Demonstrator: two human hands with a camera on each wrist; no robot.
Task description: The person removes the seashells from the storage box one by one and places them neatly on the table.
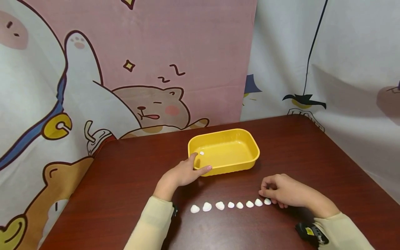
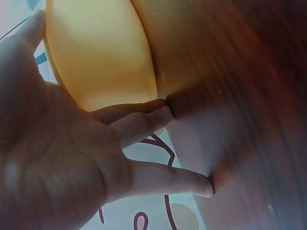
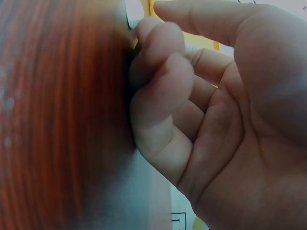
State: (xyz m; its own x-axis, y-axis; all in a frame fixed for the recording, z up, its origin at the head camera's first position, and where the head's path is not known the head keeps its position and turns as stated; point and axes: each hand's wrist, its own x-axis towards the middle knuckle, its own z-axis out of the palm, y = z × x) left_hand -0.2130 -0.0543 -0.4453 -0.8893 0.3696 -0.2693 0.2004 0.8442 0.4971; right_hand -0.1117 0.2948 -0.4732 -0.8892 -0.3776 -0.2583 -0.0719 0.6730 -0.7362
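Observation:
My left hand point(image 1: 185, 172) is at the near left corner of a yellow plastic tray point(image 1: 248, 166), its index finger over the rim and its thumb along the front wall. In the left wrist view its other fingers point(image 2: 165, 179) reach straight down to the table. Several white seashells point(image 1: 220, 205) lie in a row before the tray. At the row's right end my right hand point(image 1: 289, 191) is low over the table, fingers curled. Its fingertips are right beside the last seashell point(image 1: 267, 201), which also shows partly in the right wrist view.
One small white piece point(image 1: 201, 153) lies inside the tray near its left end. The dark red-brown wooden table point(image 1: 140, 163) runs back to a cartoon-printed cloth point(image 1: 212, 69). White cloth point(image 1: 353, 86) hangs along the right side.

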